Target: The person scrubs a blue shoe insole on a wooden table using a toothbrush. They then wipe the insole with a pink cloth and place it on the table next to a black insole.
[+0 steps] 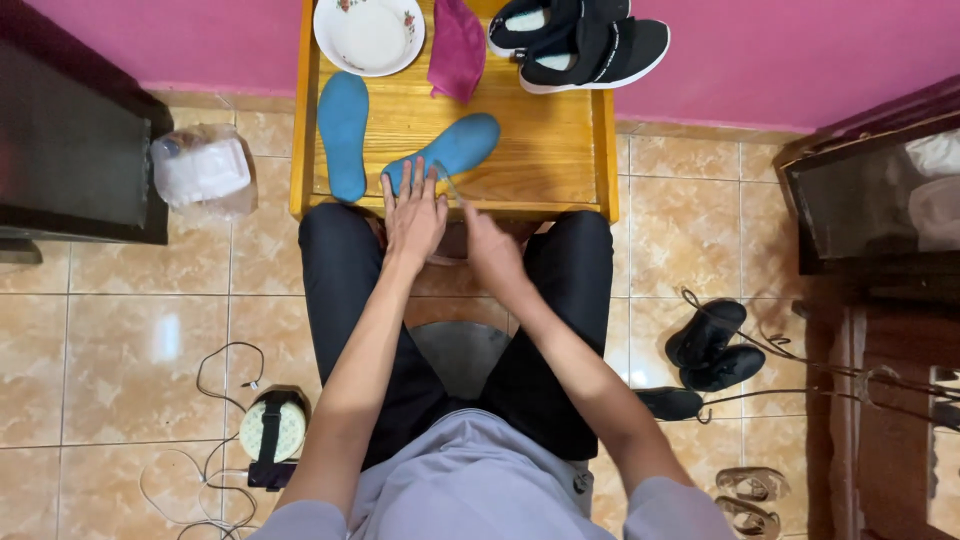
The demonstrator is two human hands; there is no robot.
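**A:** Insoles, two of them, blue, on the little wooden table [560, 150]. Only the head view to go on. The one that matters is the right-hand insole [455, 150], lying slanted, long axis running from about 8 o'clock near the table's front edge up toward 2 o'clock. The other insole [343, 135] lies almost straight, 12 to 6, well apart at the left.

**B:** And the hands?

**A:** Left hand [413, 215] is flat, fingers spread, pressing down on the near end of the slanted insole, so it's touching it. Right hand [490, 250] sits just beside, at roughly 4 o'clock from that end, fingers drawn together around something thin that pokes up toward the insole. Can't tell what it is, too small and blurry.

**B:** So the left is closer?

**A:** Yep, the left is on it; the rest of the insole stretches away from both hands toward 2 o'clock.

**B:** Anything else up there?

**A:** White bowl [369, 35], pink cloth [457, 45], pair of black sneakers [585, 45] along the far edge.
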